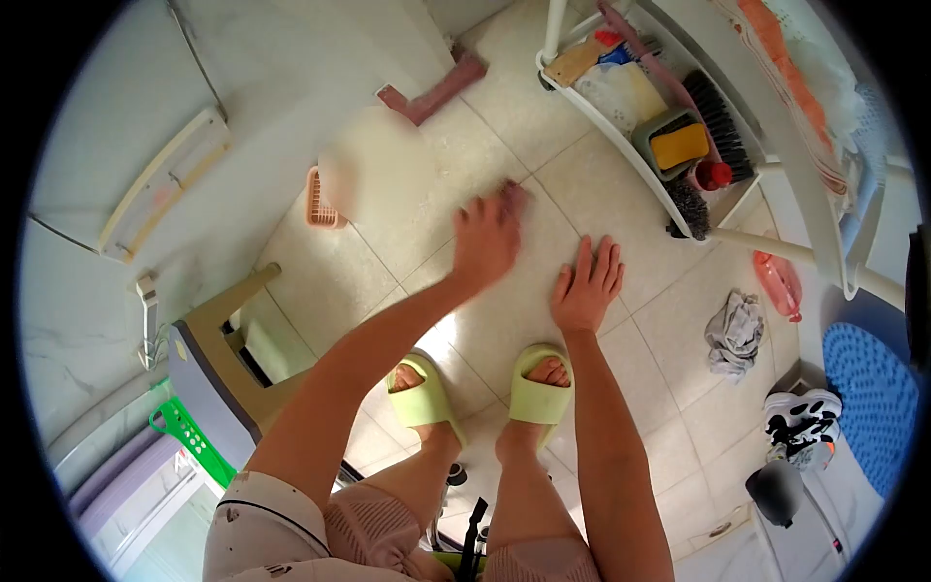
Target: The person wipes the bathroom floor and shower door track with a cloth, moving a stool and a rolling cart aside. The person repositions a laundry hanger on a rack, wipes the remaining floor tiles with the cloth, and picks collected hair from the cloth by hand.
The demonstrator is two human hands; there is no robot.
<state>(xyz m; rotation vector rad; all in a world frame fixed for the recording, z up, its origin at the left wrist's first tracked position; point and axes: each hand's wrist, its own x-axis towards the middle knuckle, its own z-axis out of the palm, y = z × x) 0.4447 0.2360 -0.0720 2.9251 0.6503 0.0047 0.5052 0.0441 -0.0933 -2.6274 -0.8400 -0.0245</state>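
Observation:
Just above the tiled floor (548, 218), or touching it, my left hand (488, 241) is curled and blurred by motion. A small dark-pink thing (518, 197) shows at its fingertips; its kind is too smeared to tell. To the right, my right hand (588, 283) lies flat on the tiles, fingers stretched out, with nothing in it. Left of my left hand, a pink slotted soap-dish-like basket (314, 202) sits by the wall, next to a blurred pale patch. Farther up stands a maroon bracket-like piece (441, 89) against the white cabinet's base.
A white rack (621, 136) at upper right holds brushes, a yellow sponge (679, 145) and a red-capped bottle (713, 175). A crumpled grey cloth (735, 335), pink bottle (779, 284), sneakers (803, 415) and blue studded mat (873, 403) lie right. A stool (218, 373) stands left.

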